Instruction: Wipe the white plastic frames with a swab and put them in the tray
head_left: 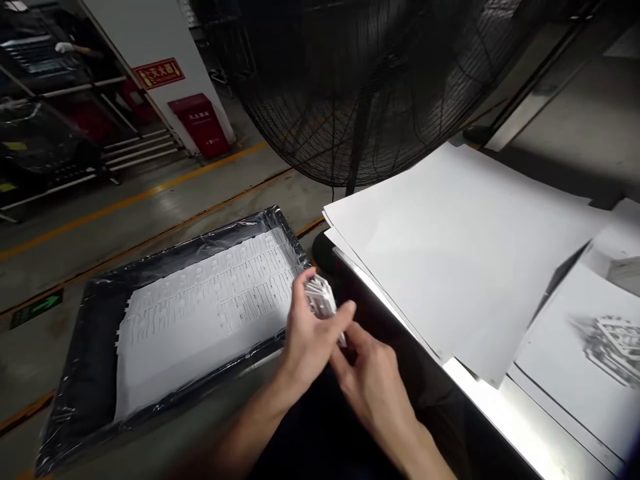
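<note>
My left hand (306, 343) is closed around a small stack of thin, pale slotted parts (321, 297), thumb on one side and fingers on the other. At the stack's lower end, my right hand (373, 380) is closed with its fingers against it, partly hidden by my left thumb. Just left of my hands is a black plastic-lined tray (97, 347). Rows of similar narrow pale parts (250, 283) lie in it on a white sheet (165, 380). What the parts are made for cannot be made out.
Large white sheets (450, 247) cover the metal table (520, 420) to the right. A blurred heap of pale parts (617, 343) lies at its far right. A big black fan (360, 93) stands ahead. Behind are a red box (200, 123) and a rack, with a person's gloved hand (64, 47).
</note>
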A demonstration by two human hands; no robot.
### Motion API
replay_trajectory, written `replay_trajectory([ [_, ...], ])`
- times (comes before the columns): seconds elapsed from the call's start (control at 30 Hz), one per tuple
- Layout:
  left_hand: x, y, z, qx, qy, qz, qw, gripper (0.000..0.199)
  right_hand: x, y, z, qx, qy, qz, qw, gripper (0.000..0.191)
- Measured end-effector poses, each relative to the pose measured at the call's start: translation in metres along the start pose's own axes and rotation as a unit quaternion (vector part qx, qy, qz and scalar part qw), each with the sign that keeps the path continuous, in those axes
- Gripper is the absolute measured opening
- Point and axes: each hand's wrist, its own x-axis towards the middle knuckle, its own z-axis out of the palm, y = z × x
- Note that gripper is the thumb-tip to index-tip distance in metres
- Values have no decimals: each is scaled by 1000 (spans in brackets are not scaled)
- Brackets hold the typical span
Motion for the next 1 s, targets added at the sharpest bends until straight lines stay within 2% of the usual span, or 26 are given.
replay_trajectory([
  [0.07,14,-12,-30,83,94,6,992,63,0,-1,13,-30,-26,-12,999,38],
  [0.1,22,-18,-52,146,157,-15,977,59,-2,1,15,-34,-38,-6,999,42],
  [0.17,36,-32,-103,198,220,-56,954,57,-8,11,13,-35,-45,21,998,44],
  [0.23,47,-46,-156,252,274,-111,921,60,-14,24,5,-33,-43,54,997,41],
  [0.3,55,-59,-201,313,314,-165,881,64,-20,36,-3,-25,-40,82,995,39],
  [0.4,63,-77,-240,378,328,-222,837,79,-26,48,-8,-8,-38,100,994,39],
  [0.5,69,-91,-254,412,319,-248,817,88,-30,51,-8,-5,-34,111,993,40],
  [0.7,69,-101,-263,440,289,-264,808,100,-32,52,-8,-14,-36,123,992,40],
  [1.0,65,-104,-257,481,271,-253,795,98,-33,59,-10,-5,-20,137,990,43],
])
